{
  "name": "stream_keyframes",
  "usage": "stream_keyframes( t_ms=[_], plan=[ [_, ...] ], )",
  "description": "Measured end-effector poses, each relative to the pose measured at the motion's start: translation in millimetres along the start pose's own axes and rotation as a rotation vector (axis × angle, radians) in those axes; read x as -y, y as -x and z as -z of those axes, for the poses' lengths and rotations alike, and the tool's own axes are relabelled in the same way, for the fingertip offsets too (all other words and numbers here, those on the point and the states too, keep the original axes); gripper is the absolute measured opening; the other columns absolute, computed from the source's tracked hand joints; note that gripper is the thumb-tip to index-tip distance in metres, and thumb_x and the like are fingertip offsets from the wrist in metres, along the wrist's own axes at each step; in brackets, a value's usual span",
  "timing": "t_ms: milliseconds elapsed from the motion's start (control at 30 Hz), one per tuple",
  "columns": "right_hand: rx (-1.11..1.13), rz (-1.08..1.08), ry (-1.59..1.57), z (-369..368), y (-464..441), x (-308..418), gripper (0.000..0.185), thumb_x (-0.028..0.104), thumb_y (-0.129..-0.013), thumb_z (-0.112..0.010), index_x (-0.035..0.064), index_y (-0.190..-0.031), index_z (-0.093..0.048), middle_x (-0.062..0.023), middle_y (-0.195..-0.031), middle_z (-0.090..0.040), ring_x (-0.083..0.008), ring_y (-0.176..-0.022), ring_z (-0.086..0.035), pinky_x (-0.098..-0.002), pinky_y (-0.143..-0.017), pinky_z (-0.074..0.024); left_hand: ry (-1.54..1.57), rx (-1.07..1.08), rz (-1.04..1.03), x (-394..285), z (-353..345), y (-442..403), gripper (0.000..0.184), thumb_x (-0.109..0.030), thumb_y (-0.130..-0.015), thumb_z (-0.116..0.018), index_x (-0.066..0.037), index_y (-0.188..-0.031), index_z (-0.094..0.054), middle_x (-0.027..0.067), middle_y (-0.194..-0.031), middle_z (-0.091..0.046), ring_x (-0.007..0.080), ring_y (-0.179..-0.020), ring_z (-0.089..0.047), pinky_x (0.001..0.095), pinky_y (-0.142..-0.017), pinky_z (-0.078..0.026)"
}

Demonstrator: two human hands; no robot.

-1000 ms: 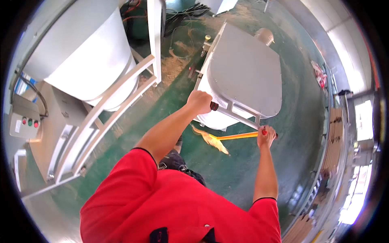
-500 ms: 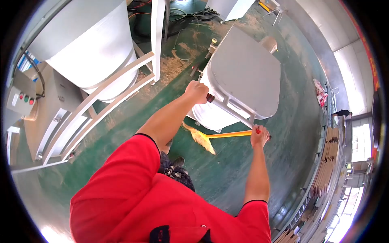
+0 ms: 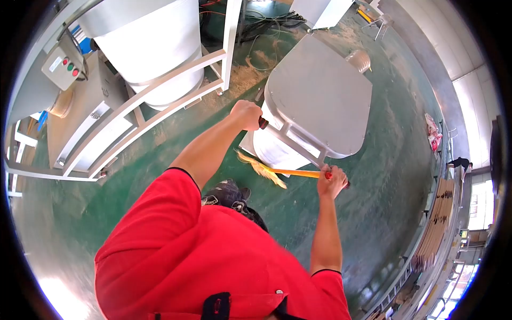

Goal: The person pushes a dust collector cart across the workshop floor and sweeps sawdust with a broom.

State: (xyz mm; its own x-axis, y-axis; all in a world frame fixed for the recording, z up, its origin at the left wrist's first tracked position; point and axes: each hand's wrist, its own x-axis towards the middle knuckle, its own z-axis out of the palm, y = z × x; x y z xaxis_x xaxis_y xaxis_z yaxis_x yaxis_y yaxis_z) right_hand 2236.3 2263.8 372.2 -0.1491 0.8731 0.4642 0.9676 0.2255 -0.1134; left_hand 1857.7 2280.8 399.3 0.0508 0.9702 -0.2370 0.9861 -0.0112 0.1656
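Note:
A grey wheeled-looking unit with a broad flat metal lid (image 3: 320, 96) and a bright silvery drum-like body below stands in front of me. Its push handle (image 3: 296, 145) runs across the near side. My left hand (image 3: 246, 114) is closed around the dark grip at the handle's left end. At the right end, my right hand (image 3: 332, 182) is closed around the other grip and also holds the orange stick of a broom (image 3: 298, 173). The broom slants sideways below the handle, its pale yellow bristles (image 3: 262, 169) toward the left, near the green floor.
On the left stands a large white vessel (image 3: 160, 53) in a metal frame (image 3: 160, 96), with a button control box (image 3: 64, 64). Cables (image 3: 272, 24) and sawdust-like debris lie beyond. Stacked boards (image 3: 434, 224) line the right side; a person (image 3: 460, 163) is far off there.
The lidded unit and my hands have shifted left relative to the surroundings, narrowing the view gap to the white vessel's frame. Both hands keep their grips, and the broom moves along.

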Motion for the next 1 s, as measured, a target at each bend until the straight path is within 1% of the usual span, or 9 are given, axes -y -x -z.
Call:
stream_keyframes(
  t_ms=[133,233,433,500,567,633,767,867,1000],
  plan=[
    [0.005,-0.004,0.004,33,53,-17,0.025,0.03,-0.085,-0.058,0.0073,-0.076,-0.058,-0.0101,-0.083,-0.056,-0.0316,-0.09,-0.053,-0.0447,-0.091,-0.0357,0.045,-0.065,-0.04,-32,-21,66,0.023,-0.018,-0.066,-0.061,-0.015,-0.087,-0.072,0.0084,-0.088,-0.07,0.0262,-0.087,-0.068,0.0378,-0.072,-0.053],
    [0.031,-0.019,0.036,54,85,-24,0.022,0.027,-0.085,-0.057,0.0066,-0.076,-0.058,-0.011,-0.084,-0.058,-0.0317,-0.091,-0.053,-0.0444,-0.09,-0.0365,0.094,-0.073,-0.042,-50,-39,110,0.016,-0.022,-0.068,-0.061,-0.015,-0.078,-0.07,0.0098,-0.083,-0.069,0.0279,-0.084,-0.067,0.0402,-0.07,-0.053],
    [0.138,-0.006,0.1,101,174,-34,0.027,0.028,-0.089,-0.048,0.0061,-0.081,-0.06,-0.0121,-0.086,-0.061,-0.0342,-0.091,-0.054,-0.0454,-0.088,-0.0378,0.193,-0.132,-0.131,-73,-74,221,0.016,-0.018,-0.066,-0.063,-0.011,-0.077,-0.071,0.0113,-0.078,-0.069,0.029,-0.078,-0.068,0.0401,-0.065,-0.051],
    [0.197,-0.008,0.121,113,205,-33,0.028,0.029,-0.09,-0.046,0.0058,-0.084,-0.06,-0.0118,-0.091,-0.06,-0.0335,-0.096,-0.053,-0.0458,-0.09,-0.0363,0.194,-0.034,-0.102,-77,-73,265,0.017,-0.017,-0.068,-0.063,-0.009,-0.08,-0.073,0.0104,-0.085,-0.071,0.0272,-0.084,-0.068,0.0381,-0.07,-0.049],
    [0.205,-0.027,0.134,129,248,-31,0.026,0.028,-0.089,-0.047,0.006,-0.087,-0.06,-0.0118,-0.093,-0.059,-0.0326,-0.1,-0.051,-0.0462,-0.092,-0.0348,0.202,-0.078,-0.101,-80,-95,306,0.016,-0.017,-0.066,-0.063,-0.01,-0.077,-0.072,0.0108,-0.082,-0.07,0.0275,-0.081,-0.068,0.0387,-0.07,-0.05],
    [0.185,-0.018,0.13,150,279,-31,0.024,0.028,-0.088,-0.049,0.007,-0.087,-0.06,-0.0114,-0.094,-0.058,-0.0327,-0.101,-0.05,-0.046,-0.092,-0.0348,0.201,-0.134,-0.109,-89,-112,338,0.013,-0.017,-0.065,-0.062,-0.011,-0.074,-0.07,0.011,-0.076,-0.069,0.0277,-0.077,-0.068,0.0398,-0.065,-0.051],
    [0.098,0.012,0.09,179,345,-23,0.022,0.027,-0.086,-0.051,0.0069,-0.084,-0.06,-0.0103,-0.09,-0.058,-0.0317,-0.097,-0.051,-0.0457,-0.092,-0.035,0.151,-0.109,-0.065,-105,-129,416,0.016,-0.018,-0.065,-0.062,-0.012,-0.077,-0.07,0.0099,-0.076,-0.069,0.0279,-0.076,-0.068,0.0404,-0.065,-0.051],
    [-0.002,0.08,0.024,210,396,-30,0.02,0.025,-0.085,-0.053,0.0068,-0.079,-0.058,-0.0088,-0.084,-0.057,-0.0311,-0.092,-0.052,-0.0456,-0.09,-0.0355,0.149,-0.17,-0.004,-129,-139,477,0.017,-0.019,-0.065,-0.063,-0.012,-0.078,-0.069,0.0092,-0.075,-0.068,0.0276,-0.077,-0.067,0.041,-0.065,-0.051],
    [-0.011,0.134,-0.041,260,462,-35,0.021,0.027,-0.085,-0.056,0.0066,-0.079,-0.058,-0.01,-0.083,-0.057,-0.0312,-0.09,-0.052,-0.0446,-0.089,-0.0356,0.116,-0.207,0.077,-164,-160,554,0.016,-0.02,-0.064,-0.063,-0.013,-0.077,-0.068,0.0083,-0.074,-0.067,0.0298,-0.076,-0.066,0.0419,-0.066,-0.05]
  ],
)
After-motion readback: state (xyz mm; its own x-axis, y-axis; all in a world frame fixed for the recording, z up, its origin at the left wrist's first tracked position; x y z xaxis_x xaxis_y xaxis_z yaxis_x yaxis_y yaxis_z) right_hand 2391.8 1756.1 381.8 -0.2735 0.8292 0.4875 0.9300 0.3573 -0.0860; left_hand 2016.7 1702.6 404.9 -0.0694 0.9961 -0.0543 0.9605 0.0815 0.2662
